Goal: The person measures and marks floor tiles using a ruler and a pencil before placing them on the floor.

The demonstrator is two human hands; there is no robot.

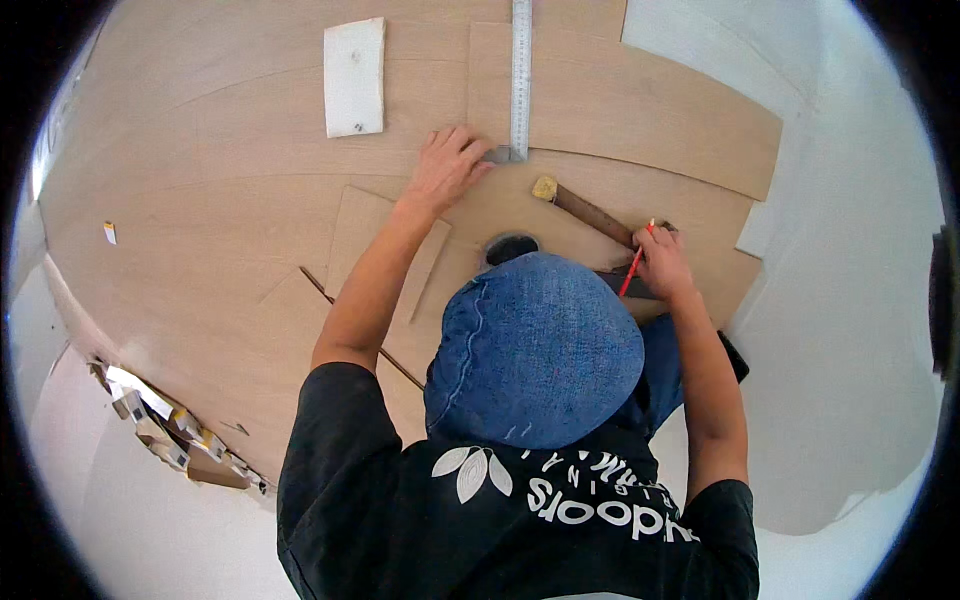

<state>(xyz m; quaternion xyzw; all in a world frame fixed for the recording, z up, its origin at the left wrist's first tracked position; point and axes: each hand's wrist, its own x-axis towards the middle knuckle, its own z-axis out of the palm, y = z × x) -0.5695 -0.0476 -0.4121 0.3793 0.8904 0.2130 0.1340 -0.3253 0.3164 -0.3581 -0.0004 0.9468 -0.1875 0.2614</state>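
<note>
Wood-look floor planks (250, 180), laid: most of the floor in view is covered, tan boards running from the left edge to the upper right; bare white subfloor (850, 300) remains along the right side and at the lower left, so by appearance the laying is well advanced but unfinished at the edges; loose cut plank (375, 245) lies on the laid boards just left of the person's left forearm, not yet fitted; steel ruler (520, 75) lies across the boards at top centre, its near end touching the left hand (450, 165); that hand lies flat with fingers spread, pressing down on the ruler's end rather than closed round it; right hand (662, 262) is closed in a writing grip on a red pencil (634, 265), tip down near the board, though whether a line is drawn cannot be told; hammer (585, 208) with wooden handle rests on the boards between the two hands; white rectangular block (354, 77) sits well apart at upper left; thin wooden strip (345, 310) lies diagonally beneath the left arm; pile of torn packaging scraps (165, 425) at the lower left edge of the boards; the person's blue denim cap (535, 350) hides the spot directly beneath it.
</note>
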